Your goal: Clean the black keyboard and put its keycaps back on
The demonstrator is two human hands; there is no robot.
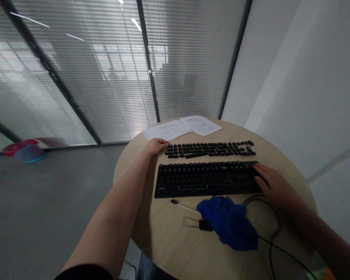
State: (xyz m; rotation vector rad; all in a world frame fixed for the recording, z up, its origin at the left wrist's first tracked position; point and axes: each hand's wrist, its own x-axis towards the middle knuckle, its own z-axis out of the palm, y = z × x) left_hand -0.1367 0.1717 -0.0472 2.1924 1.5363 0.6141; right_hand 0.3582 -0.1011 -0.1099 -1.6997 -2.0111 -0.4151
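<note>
My left hand reaches to the left end of several rows of loose black keycaps. Its fingertips are pinched together at the corner keycap, which they partly cover. In front of those rows lies a black keyboard; its top row carries keycaps, while most of the area below looks bare. My right hand rests on the keyboard's right end, fingers stretched out and thumb apart. Nearer me are a crumpled blue cloth, a small brush with a dark head, and a wire keycap puller with a black handle.
Two printed paper sheets lie at the far side of the round wooden table. A black cable loops by my right forearm. A red and blue basket stands on the floor at left. Blinds-covered glass and a white wall border the table.
</note>
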